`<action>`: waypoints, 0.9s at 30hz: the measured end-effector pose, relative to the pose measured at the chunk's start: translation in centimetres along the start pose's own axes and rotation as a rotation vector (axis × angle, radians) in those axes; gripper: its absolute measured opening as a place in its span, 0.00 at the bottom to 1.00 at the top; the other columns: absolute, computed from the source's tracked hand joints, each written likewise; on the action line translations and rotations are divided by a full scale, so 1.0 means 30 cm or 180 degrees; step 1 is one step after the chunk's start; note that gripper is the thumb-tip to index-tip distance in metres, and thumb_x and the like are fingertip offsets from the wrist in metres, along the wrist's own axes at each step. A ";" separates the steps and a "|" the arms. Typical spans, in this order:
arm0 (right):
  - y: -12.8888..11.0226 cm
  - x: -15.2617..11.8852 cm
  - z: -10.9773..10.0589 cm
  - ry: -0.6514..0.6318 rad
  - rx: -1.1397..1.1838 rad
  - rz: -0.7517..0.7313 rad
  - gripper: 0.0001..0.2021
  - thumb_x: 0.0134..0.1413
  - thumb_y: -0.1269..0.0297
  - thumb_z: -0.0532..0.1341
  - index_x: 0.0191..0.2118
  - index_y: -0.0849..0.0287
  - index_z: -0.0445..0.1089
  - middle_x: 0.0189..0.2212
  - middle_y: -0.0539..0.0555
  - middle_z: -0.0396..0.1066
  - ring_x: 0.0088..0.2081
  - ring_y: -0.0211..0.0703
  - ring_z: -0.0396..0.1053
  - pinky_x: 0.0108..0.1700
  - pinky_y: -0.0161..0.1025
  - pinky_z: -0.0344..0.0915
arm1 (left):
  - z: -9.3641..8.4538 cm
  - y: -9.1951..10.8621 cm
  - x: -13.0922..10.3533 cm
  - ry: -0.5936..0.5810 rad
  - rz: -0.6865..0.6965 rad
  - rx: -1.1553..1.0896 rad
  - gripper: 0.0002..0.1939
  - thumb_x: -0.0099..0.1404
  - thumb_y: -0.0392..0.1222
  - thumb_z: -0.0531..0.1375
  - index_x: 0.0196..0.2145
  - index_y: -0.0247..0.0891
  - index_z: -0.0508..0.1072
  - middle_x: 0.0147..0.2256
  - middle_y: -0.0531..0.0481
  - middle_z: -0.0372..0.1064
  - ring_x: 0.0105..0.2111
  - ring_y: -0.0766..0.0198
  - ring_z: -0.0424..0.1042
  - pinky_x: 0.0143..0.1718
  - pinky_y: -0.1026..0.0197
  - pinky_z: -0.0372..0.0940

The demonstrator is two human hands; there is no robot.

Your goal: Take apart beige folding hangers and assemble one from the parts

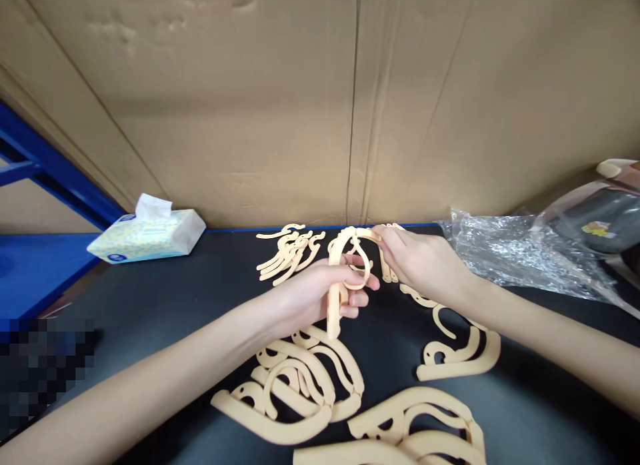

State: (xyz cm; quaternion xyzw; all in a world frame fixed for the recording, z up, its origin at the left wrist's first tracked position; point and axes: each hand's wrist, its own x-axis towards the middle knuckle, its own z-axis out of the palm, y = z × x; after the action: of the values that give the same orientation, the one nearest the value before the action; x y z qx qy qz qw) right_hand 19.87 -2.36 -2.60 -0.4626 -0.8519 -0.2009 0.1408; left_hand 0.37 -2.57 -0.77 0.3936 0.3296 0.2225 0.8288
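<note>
A cream plastic hanger-like piece [334, 311] with a curved hook is held up above the black table [165, 311]. My left hand [345, 288] is closed around its middle, thumb in front and fingers behind. My right hand [400, 248] pinches the end of its right-hand arm. Behind my left hand lies a pile of small curved cream pieces [287, 255]. Nearer to me are several larger curved cream pieces [285, 428], some overlapping. More of them [463, 368] lie below my right forearm.
A tissue pack [150, 235] stands at the back left beside a blue metal frame [55, 178]. Crumpled clear plastic [520, 255] and a clear bag [595, 218] lie at the back right. Brown cardboard [250, 118] rises behind the table.
</note>
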 end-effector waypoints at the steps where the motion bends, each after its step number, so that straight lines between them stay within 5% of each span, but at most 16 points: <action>1: -0.004 0.001 0.007 -0.0110 -0.0007 -0.0001 0.15 0.59 0.74 0.46 0.49 0.67 0.61 0.35 0.60 0.73 0.32 0.45 0.71 0.26 0.36 0.54 | 0.003 -0.008 0.000 -0.0002 -0.0041 0.0193 0.09 0.58 0.31 0.54 0.36 0.38 0.59 0.28 0.54 0.62 0.20 0.76 0.55 0.21 0.69 0.48; 7: 0.109 0.023 0.021 -0.0955 0.0734 0.0877 0.14 0.62 0.67 0.43 0.35 0.61 0.64 0.21 0.54 0.69 0.23 0.41 0.66 0.26 0.35 0.53 | -0.031 0.010 -0.030 0.0961 0.1101 0.3785 0.11 0.56 0.31 0.50 0.37 0.40 0.64 0.34 0.50 0.63 0.32 0.63 0.62 0.31 0.62 0.55; 9: 0.188 0.018 0.038 -0.0991 0.0640 0.1345 0.14 0.61 0.66 0.43 0.32 0.60 0.64 0.23 0.55 0.70 0.25 0.42 0.68 0.28 0.36 0.54 | -0.090 0.064 -0.041 0.1570 0.0994 0.4379 0.05 0.58 0.37 0.50 0.35 0.40 0.61 0.32 0.50 0.64 0.29 0.61 0.63 0.29 0.60 0.54; 12: 0.283 -0.008 0.086 -0.1025 0.0126 0.1797 0.12 0.59 0.67 0.45 0.42 0.63 0.63 0.28 0.59 0.72 0.29 0.49 0.70 0.28 0.38 0.53 | -0.218 0.158 -0.050 0.2352 0.0956 0.5201 0.07 0.57 0.40 0.51 0.34 0.38 0.60 0.35 0.44 0.65 0.34 0.56 0.65 0.31 0.59 0.54; 14: 0.311 -0.029 0.121 -0.1085 0.0081 0.1832 0.12 0.59 0.68 0.47 0.45 0.64 0.61 0.29 0.61 0.73 0.31 0.52 0.71 0.29 0.38 0.54 | -0.295 0.194 -0.056 0.2310 0.0415 0.5250 0.07 0.56 0.40 0.50 0.34 0.38 0.60 0.32 0.44 0.66 0.31 0.54 0.66 0.30 0.59 0.54; 17: 0.299 -0.045 0.146 -0.1203 0.0148 0.1765 0.12 0.59 0.67 0.47 0.45 0.63 0.61 0.30 0.60 0.73 0.32 0.52 0.71 0.29 0.38 0.54 | -0.344 0.182 -0.083 0.2039 0.0160 0.5193 0.08 0.56 0.41 0.50 0.35 0.38 0.61 0.31 0.46 0.68 0.29 0.56 0.68 0.28 0.60 0.55; 22: 0.230 -0.034 0.115 -0.1339 0.0298 0.1554 0.13 0.62 0.59 0.45 0.44 0.58 0.60 0.29 0.55 0.73 0.32 0.49 0.72 0.28 0.37 0.55 | -0.280 0.104 -0.153 0.1843 0.0140 0.5120 0.12 0.62 0.48 0.47 0.39 0.39 0.62 0.34 0.45 0.69 0.31 0.56 0.69 0.30 0.61 0.55; 27: 0.193 -0.010 0.092 -0.1517 -0.0073 0.1405 0.14 0.61 0.60 0.45 0.46 0.60 0.60 0.30 0.59 0.73 0.31 0.53 0.72 0.29 0.39 0.57 | -0.249 0.102 -0.175 0.1851 0.0332 0.4939 0.15 0.62 0.52 0.49 0.40 0.40 0.62 0.35 0.47 0.69 0.30 0.58 0.68 0.29 0.61 0.54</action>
State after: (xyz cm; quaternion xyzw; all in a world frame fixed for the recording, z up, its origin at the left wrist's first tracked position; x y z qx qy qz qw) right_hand 24.76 1.57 -3.94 -0.6717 -0.7378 -0.0611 -0.0275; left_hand -8.93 -0.29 0.09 0.7950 0.5719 0.0629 0.1923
